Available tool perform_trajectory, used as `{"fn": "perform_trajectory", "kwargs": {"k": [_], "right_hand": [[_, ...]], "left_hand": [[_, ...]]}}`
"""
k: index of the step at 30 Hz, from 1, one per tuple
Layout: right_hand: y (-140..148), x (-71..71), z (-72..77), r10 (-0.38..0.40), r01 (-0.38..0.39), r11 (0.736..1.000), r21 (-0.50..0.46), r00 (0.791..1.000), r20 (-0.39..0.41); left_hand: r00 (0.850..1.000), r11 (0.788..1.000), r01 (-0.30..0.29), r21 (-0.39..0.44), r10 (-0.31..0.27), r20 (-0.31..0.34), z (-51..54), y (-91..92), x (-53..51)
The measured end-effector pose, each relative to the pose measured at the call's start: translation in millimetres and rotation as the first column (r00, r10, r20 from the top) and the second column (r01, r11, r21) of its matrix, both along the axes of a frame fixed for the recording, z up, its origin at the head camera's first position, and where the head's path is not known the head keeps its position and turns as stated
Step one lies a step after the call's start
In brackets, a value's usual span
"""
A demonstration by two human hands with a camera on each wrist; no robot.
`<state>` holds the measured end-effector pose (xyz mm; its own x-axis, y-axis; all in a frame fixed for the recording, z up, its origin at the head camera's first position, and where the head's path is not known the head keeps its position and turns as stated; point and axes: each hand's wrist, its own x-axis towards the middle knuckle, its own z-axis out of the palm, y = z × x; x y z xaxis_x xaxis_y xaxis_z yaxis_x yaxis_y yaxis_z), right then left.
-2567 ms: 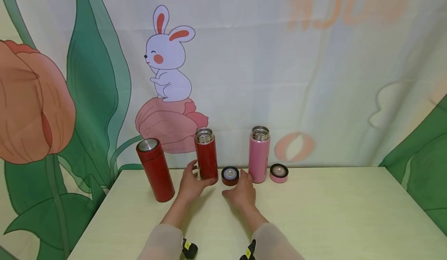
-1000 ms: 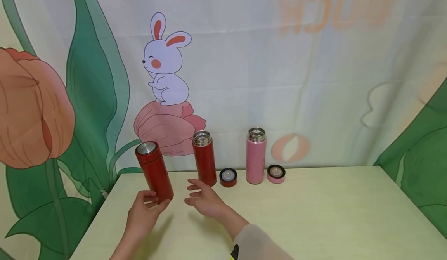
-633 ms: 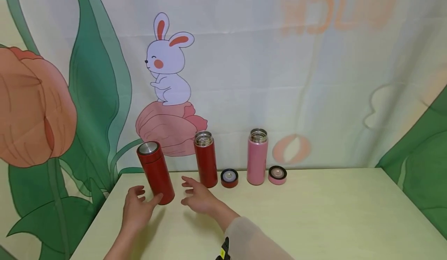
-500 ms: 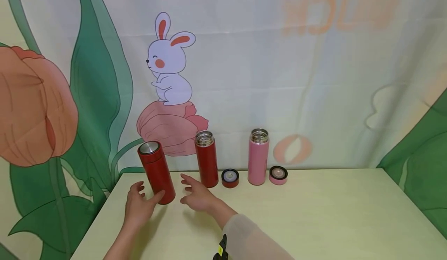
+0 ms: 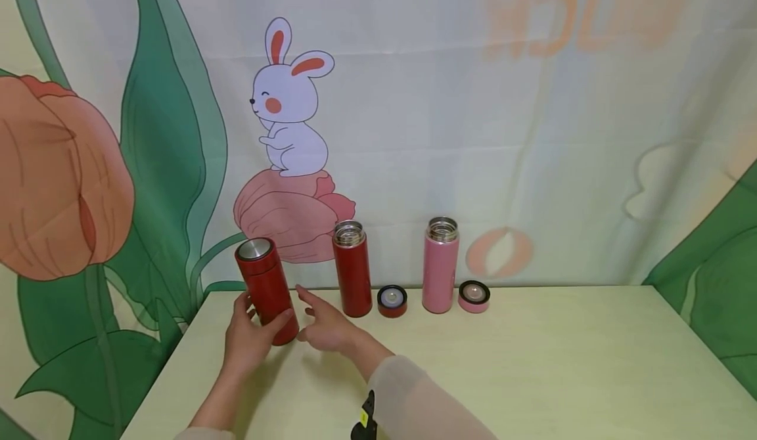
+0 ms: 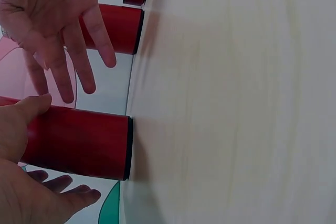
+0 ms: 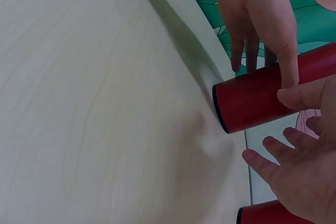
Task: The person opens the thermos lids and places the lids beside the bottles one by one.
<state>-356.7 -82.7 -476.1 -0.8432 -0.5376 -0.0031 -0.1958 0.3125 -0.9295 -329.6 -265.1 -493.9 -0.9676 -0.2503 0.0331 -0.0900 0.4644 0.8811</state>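
Note:
On the left of the table stands a capped red thermos [image 5: 266, 292] with a steel-topped lid. My left hand [image 5: 248, 335] curls round its lower part, thumb across the front and fingers at its left side. At its right side is my right hand [image 5: 328, 325], fingers extended; in the right wrist view that right hand [image 7: 310, 156] has its thumb against the red wall. Behind the right hand stands a lidless red thermos [image 5: 353, 276], its steel mouth showing. A red lid [image 5: 392, 301] lies beside it, inner side up.
Farther right stand a lidless pink thermos [image 5: 440, 269] and a pink lid [image 5: 474, 295], inner side up. All stand near the back edge of the pale table [image 5: 532, 361]. A printed cloth [image 5: 402, 111] hangs behind.
From the lidless red thermos and its lid, both hands have moved left to the capped one. Over the last half second, the left hand has closed round it and the right has come nearer.

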Motion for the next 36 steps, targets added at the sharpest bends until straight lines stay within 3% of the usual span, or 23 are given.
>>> {"fn": "perform_trajectory", "kwargs": {"k": [18, 36], "right_hand": [[-5, 1.3, -2.3, 0.035, -0.035, 0.999, 0.009, 0.999, -0.005], [5, 3.9, -3.1, 0.005, -0.007, 0.993, -0.115, 1.0, -0.016]], "left_hand": [[1.0, 1.0, -0.018, 0.022, 0.018, -0.022, 1.6, 6.7, -1.8], [0.999, 1.0, -0.016, 0.016, 0.017, -0.036, 8.3, 12.3, 6.1]]}}
